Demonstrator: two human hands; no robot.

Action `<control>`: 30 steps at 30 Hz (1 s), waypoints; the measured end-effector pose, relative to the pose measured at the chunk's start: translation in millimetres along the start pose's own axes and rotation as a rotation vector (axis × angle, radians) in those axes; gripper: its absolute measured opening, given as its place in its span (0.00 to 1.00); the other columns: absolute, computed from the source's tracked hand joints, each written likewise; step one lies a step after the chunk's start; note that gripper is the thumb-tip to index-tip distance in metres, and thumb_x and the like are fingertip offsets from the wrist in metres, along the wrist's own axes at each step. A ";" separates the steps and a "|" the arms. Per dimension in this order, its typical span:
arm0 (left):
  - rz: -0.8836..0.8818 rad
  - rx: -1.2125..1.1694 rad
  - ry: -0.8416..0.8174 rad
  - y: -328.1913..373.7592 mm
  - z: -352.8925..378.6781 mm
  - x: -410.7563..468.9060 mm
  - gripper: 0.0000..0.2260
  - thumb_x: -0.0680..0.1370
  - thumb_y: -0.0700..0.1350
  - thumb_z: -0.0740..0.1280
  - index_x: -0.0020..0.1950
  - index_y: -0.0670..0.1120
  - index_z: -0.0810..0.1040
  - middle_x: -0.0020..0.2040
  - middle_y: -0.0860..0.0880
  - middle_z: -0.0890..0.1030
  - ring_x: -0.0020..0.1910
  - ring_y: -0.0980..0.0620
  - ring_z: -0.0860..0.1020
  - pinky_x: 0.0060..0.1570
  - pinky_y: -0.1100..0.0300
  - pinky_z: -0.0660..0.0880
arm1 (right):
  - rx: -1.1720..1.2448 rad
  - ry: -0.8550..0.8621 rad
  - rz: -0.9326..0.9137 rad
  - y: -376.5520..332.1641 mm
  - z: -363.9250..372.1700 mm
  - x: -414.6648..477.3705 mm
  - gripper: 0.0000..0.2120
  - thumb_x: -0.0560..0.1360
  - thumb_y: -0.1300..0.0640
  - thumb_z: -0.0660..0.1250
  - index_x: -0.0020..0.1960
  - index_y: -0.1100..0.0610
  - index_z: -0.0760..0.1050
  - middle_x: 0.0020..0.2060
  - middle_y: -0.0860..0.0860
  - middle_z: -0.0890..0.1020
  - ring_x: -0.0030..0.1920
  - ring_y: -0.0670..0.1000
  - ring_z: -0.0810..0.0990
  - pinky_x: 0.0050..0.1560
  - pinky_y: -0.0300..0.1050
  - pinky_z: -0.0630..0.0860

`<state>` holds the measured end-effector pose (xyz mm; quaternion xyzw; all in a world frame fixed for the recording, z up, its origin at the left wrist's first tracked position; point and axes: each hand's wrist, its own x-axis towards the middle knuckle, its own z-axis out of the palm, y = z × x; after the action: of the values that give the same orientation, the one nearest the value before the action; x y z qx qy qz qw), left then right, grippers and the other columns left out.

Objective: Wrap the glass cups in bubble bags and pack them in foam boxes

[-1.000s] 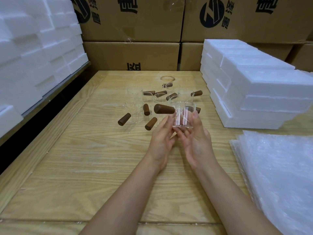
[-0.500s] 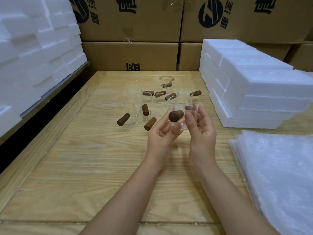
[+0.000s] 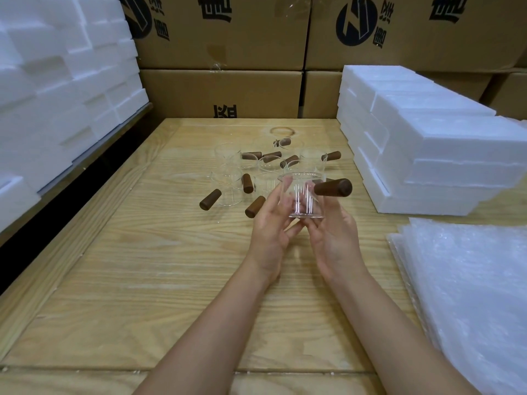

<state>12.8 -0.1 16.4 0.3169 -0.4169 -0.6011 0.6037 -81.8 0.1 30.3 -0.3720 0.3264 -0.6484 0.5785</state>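
A clear glass cup [image 3: 302, 196] with a dark wooden handle [image 3: 333, 187] is held upright above the wooden table [image 3: 159, 266], between both hands. My left hand [image 3: 271, 226] grips its left wall and my right hand [image 3: 332, 238] cups it from below and the right. The handle sticks out to the right. Several more glass cups [image 3: 228, 189] with wooden handles stand on the table just beyond. A stack of bubble bags [image 3: 467, 286] lies at the right. White foam boxes [image 3: 427, 149] are stacked at the far right.
More white foam pieces [image 3: 51, 89] are piled along the left side, past a dark gap at the table's edge. Brown cardboard cartons [image 3: 222, 52] form a wall behind the table.
The cup has been turned in my hands: its handle pointed left a second ago, then toward me, and now points right. Both hands have stayed near the same spot.
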 end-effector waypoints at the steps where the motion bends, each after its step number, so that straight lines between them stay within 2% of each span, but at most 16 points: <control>1: 0.008 0.015 0.011 -1.1 -0.4 0.6 0.33 0.65 0.62 0.75 0.66 0.54 0.72 0.67 0.46 0.77 0.63 0.49 0.77 0.61 0.54 0.76 | -0.007 0.009 -0.013 -0.6 0.5 -0.1 0.13 0.66 0.45 0.67 0.38 0.52 0.85 0.39 0.48 0.85 0.42 0.44 0.83 0.46 0.36 0.77; 3: 0.035 0.028 0.034 -2.1 -1.1 1.0 0.23 0.72 0.51 0.69 0.67 0.52 0.72 0.64 0.48 0.79 0.61 0.52 0.79 0.60 0.55 0.76 | -0.030 0.040 -0.037 -1.2 0.3 0.1 0.17 0.64 0.43 0.68 0.43 0.54 0.84 0.41 0.48 0.86 0.45 0.44 0.83 0.48 0.36 0.77; 4: 0.042 0.035 0.033 -2.4 -1.0 1.1 0.23 0.73 0.48 0.68 0.68 0.50 0.71 0.59 0.52 0.82 0.59 0.54 0.80 0.59 0.55 0.77 | -0.048 0.051 -0.047 -0.8 0.1 0.4 0.18 0.64 0.42 0.68 0.44 0.54 0.83 0.42 0.49 0.86 0.47 0.45 0.83 0.51 0.37 0.77; 7: 0.068 0.064 0.028 -1.6 -0.9 -0.3 0.23 0.74 0.48 0.71 0.68 0.52 0.70 0.49 0.56 0.85 0.54 0.55 0.82 0.57 0.56 0.78 | -0.168 0.080 -0.076 0.7 -0.8 -0.2 0.13 0.70 0.42 0.67 0.42 0.50 0.84 0.43 0.48 0.85 0.50 0.45 0.82 0.58 0.44 0.74; 9: 0.089 0.069 0.051 -1.7 -0.7 -0.6 0.26 0.72 0.48 0.71 0.69 0.52 0.68 0.48 0.52 0.85 0.53 0.55 0.82 0.55 0.57 0.79 | -0.222 0.108 -0.098 1.6 -2.9 0.9 0.10 0.77 0.50 0.64 0.47 0.49 0.84 0.43 0.46 0.85 0.50 0.45 0.80 0.61 0.46 0.72; 11: 0.111 0.059 0.066 -0.9 1.1 -0.8 0.32 0.69 0.47 0.70 0.73 0.47 0.66 0.47 0.49 0.86 0.51 0.53 0.83 0.50 0.58 0.80 | -0.268 0.121 -0.141 1.7 -3.9 1.5 0.10 0.79 0.54 0.62 0.53 0.51 0.82 0.38 0.42 0.82 0.44 0.41 0.78 0.56 0.38 0.73; 13: 0.115 0.034 0.084 0.6 2.6 -0.9 0.34 0.68 0.48 0.70 0.73 0.45 0.66 0.47 0.48 0.85 0.49 0.52 0.83 0.48 0.58 0.80 | -0.361 0.148 -0.232 1.7 -4.5 0.4 0.09 0.80 0.55 0.62 0.51 0.50 0.82 0.32 0.38 0.78 0.36 0.37 0.74 0.43 0.30 0.71; 15: 0.094 -0.020 0.114 2.4 2.4 -1.3 0.34 0.67 0.49 0.70 0.72 0.46 0.67 0.48 0.48 0.85 0.50 0.47 0.83 0.49 0.57 0.81 | -0.424 0.167 -0.348 -0.6 -4.5 -2.5 0.09 0.80 0.56 0.62 0.47 0.48 0.80 0.30 0.37 0.76 0.33 0.37 0.72 0.39 0.28 0.68; 17: 0.046 -0.086 0.115 3.3 1.2 -1.3 0.28 0.69 0.49 0.69 0.69 0.50 0.70 0.52 0.48 0.84 0.52 0.45 0.82 0.48 0.57 0.81 | -0.435 0.115 -0.475 -4.3 -4.6 -7.5 0.09 0.79 0.57 0.60 0.50 0.50 0.79 0.35 0.37 0.78 0.39 0.38 0.74 0.43 0.31 0.69; 19: -0.017 -0.137 0.076 3.9 1.6 -1.7 0.23 0.71 0.49 0.67 0.67 0.51 0.72 0.60 0.44 0.81 0.51 0.46 0.82 0.48 0.58 0.80 | -0.454 0.018 -0.572 -6.5 -4.7 -13.6 0.11 0.76 0.59 0.62 0.56 0.52 0.77 0.44 0.42 0.80 0.47 0.46 0.77 0.48 0.37 0.72; 21: -0.078 -0.159 0.042 3.8 2.2 -2.3 0.24 0.73 0.50 0.66 0.69 0.49 0.71 0.60 0.43 0.80 0.50 0.47 0.82 0.50 0.57 0.80 | -0.533 -0.020 -0.637 -7.1 -4.3 -16.9 0.14 0.74 0.61 0.65 0.57 0.47 0.76 0.48 0.49 0.80 0.48 0.48 0.78 0.49 0.39 0.73; 23: -0.100 -0.145 0.017 3.0 1.1 -1.5 0.23 0.75 0.49 0.68 0.70 0.47 0.71 0.57 0.44 0.81 0.51 0.47 0.82 0.52 0.57 0.80 | -0.589 0.015 -0.665 -7.6 -2.9 -17.2 0.14 0.73 0.61 0.68 0.54 0.45 0.75 0.45 0.50 0.80 0.43 0.44 0.76 0.47 0.34 0.72; 26: -0.087 -0.134 -0.006 4.4 1.3 -1.8 0.27 0.69 0.53 0.74 0.66 0.51 0.73 0.67 0.41 0.75 0.57 0.45 0.79 0.48 0.59 0.79 | -0.623 0.105 -0.688 -9.1 -2.1 -15.9 0.12 0.71 0.58 0.71 0.49 0.43 0.75 0.41 0.44 0.80 0.39 0.42 0.76 0.43 0.33 0.72; 28: -0.052 -0.132 -0.001 5.3 1.3 -2.4 0.36 0.60 0.57 0.81 0.65 0.52 0.74 0.64 0.42 0.77 0.58 0.45 0.79 0.48 0.58 0.79 | -0.574 0.149 -0.638 -10.5 -1.6 -15.9 0.11 0.71 0.57 0.72 0.47 0.42 0.76 0.38 0.41 0.81 0.39 0.42 0.77 0.42 0.34 0.73; 30: -0.011 -0.093 0.006 4.7 0.4 -1.5 0.37 0.61 0.52 0.81 0.68 0.51 0.71 0.59 0.46 0.81 0.56 0.48 0.81 0.50 0.58 0.79 | -0.499 0.182 -0.574 -11.7 -1.2 -15.4 0.10 0.71 0.58 0.73 0.46 0.44 0.78 0.38 0.39 0.82 0.39 0.41 0.79 0.42 0.33 0.74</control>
<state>14.7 1.8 20.6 0.2927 -0.3849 -0.6223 0.6156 -88.0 16.8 38.0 -0.5187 0.4067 -0.7148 0.2339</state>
